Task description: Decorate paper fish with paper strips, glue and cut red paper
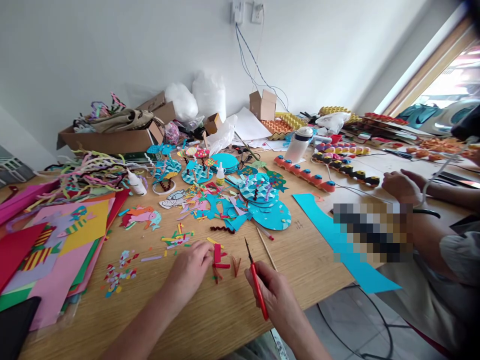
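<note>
The right hand [275, 290] is curled around red-handled scissors [256, 287] with slim metal blades; they lie just right of the left hand [193, 265], tips pointing away from the person and slightly left, the long axis running from the palm towards the blue scraps [215, 209]; whether the blades are parted is too small to tell. The left hand's fingers are bent and close together beside flat red paper strips [217, 253] on the smooth wood-grain desk [157, 310]; whether they pinch anything is unclear; a thin straight stick [267, 248] lies beyond the right hand.
</note>
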Demonstrator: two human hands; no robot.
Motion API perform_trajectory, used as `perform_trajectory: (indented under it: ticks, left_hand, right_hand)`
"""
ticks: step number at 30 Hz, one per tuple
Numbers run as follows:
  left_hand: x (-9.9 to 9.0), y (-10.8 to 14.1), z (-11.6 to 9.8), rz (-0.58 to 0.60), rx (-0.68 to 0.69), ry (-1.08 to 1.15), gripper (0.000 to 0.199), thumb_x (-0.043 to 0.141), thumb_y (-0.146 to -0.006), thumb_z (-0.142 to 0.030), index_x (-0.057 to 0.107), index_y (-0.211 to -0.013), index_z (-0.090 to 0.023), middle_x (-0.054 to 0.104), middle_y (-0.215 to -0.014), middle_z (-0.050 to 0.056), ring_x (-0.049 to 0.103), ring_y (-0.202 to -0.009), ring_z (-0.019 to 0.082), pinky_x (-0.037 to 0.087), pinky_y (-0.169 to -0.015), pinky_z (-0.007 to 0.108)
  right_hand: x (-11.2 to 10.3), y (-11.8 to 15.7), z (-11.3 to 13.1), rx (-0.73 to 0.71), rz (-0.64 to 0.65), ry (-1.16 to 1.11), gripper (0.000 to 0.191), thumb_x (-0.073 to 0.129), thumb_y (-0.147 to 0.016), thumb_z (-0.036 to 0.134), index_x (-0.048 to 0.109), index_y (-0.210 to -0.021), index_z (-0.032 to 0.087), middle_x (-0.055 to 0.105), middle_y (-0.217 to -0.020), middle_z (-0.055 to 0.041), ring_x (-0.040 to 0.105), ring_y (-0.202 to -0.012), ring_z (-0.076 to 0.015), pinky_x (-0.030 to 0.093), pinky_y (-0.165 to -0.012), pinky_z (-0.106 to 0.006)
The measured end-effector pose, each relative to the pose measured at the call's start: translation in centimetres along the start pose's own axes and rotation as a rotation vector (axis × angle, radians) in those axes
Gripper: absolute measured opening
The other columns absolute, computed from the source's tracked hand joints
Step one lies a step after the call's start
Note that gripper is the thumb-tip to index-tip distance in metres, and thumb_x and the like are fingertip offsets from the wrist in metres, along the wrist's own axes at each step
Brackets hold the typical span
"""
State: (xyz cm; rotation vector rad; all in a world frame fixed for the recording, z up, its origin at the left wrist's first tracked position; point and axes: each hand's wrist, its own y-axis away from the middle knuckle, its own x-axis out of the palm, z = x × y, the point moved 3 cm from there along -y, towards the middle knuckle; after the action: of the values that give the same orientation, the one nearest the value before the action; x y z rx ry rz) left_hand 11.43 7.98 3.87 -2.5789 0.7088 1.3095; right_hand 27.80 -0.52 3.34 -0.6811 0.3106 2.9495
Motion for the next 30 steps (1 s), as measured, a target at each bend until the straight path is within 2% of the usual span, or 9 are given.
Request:
perform_trajectory:
  ticks: [5, 12, 15, 18, 21, 24, 26, 30]
  left_hand:
    - [0.3, -1.8, 0.2, 0.009, 0.049, -0.141, 0.033, 0.048, -0.077, -0.005, 0.057, -0.104, -0.021, 0.061, -0.106, 0.007, 0.056, -0.097, 0.021, 0.04, -0.083, 0.032]
    - [1.7, -3.0, 0.5, 0.009, 0.073, -0.223, 0.02, 0.049, -0.075, -0.002, 0.057, -0.083, -0.02, 0.06, -0.088, 0.004, 0.058, -0.084, 0.02, 0.042, -0.073, 0.029]
    - [1.3, -2.9, 0.4, -0.024, 0.084, -0.213, 0.021, 0.048, -0.074, -0.001, 0.055, -0.076, -0.02, 0.06, -0.08, 0.001, 0.057, -0.077, 0.018, 0.042, -0.067, 0.027]
    - [0.0, -2.1, 0.0, -0.068, 0.108, -0.183, 0.02, 0.046, -0.076, -0.002, 0.053, -0.071, -0.021, 0.06, -0.077, 0.0, 0.058, -0.074, 0.017, 0.043, -0.066, 0.026]
    - [-1.7, -0.6, -0.5, -0.172, 0.19, -0.135, 0.018, 0.044, -0.08, -0.007, 0.053, -0.075, -0.021, 0.061, -0.077, 0.001, 0.059, -0.075, 0.016, 0.046, -0.067, 0.025]
    - [-3.6, 1.9, -1.6, -0.495, 0.479, -0.07, 0.017, 0.043, -0.083, -0.009, 0.053, -0.082, -0.022, 0.06, -0.078, 0.001, 0.061, -0.076, 0.015, 0.048, -0.068, 0.024]
    - [-4.0, 3.3, -2.1, -0.627, 0.567, -0.107, 0.019, 0.044, -0.084, -0.007, 0.054, -0.087, -0.023, 0.061, -0.081, 0.001, 0.061, -0.078, 0.015, 0.049, -0.072, 0.024]
    - [-3.8, 5.0, -2.4, -0.658, 0.613, -0.172, 0.03, 0.044, -0.081, 0.0, 0.054, -0.096, -0.024, 0.061, -0.082, 0.003, 0.061, -0.079, 0.014, 0.049, -0.075, 0.023]
  right_hand:
    - [0.6, -0.1, -0.4, -0.068, 0.027, 0.051, 0.035, 0.038, -0.085, 0.045, 0.038, -0.061, 0.019, 0.039, -0.057, 0.0038, 0.034, -0.056, -0.0112, 0.025, -0.05, -0.023]
    - [0.6, -0.2, -1.0, -0.065, 0.044, 0.063, 0.035, 0.036, -0.085, 0.046, 0.039, -0.062, 0.019, 0.042, -0.057, 0.0027, 0.036, -0.057, -0.012, 0.025, -0.052, -0.024]
    - [0.5, -0.2, -1.2, -0.052, 0.043, 0.043, 0.035, 0.038, -0.085, 0.045, 0.04, -0.062, 0.019, 0.041, -0.058, 0.0031, 0.036, -0.057, -0.0116, 0.025, -0.051, -0.024]
    - [0.5, -0.2, -1.2, -0.031, 0.048, -0.046, 0.035, 0.047, -0.08, 0.046, 0.039, -0.06, 0.019, 0.038, -0.056, 0.0044, 0.034, -0.055, -0.0104, 0.024, -0.05, -0.023]
    - [0.7, -0.2, -0.9, 0.025, 0.108, -0.279, 0.04, 0.058, -0.071, 0.054, 0.039, -0.061, 0.02, 0.036, -0.051, 0.0067, 0.035, -0.048, -0.0088, 0.024, -0.045, -0.022]
    - [1.3, -0.1, 0.5, 0.081, 0.193, -0.579, 0.043, 0.063, -0.067, 0.058, 0.043, -0.066, 0.019, 0.041, -0.05, 0.0073, 0.037, -0.042, -0.0071, 0.025, -0.041, -0.02]
    - [1.9, -0.1, 1.8, 0.084, 0.207, -0.74, 0.042, 0.065, -0.068, 0.056, 0.047, -0.071, 0.017, 0.049, -0.055, 0.005, 0.039, -0.043, -0.0061, 0.025, -0.042, -0.019]
    - [3.5, -0.3, 3.9, 0.067, 0.183, -0.962, 0.04, 0.06, -0.075, 0.054, 0.052, -0.074, 0.015, 0.057, -0.063, 0.0006, 0.043, -0.046, -0.0057, 0.027, -0.044, -0.018]
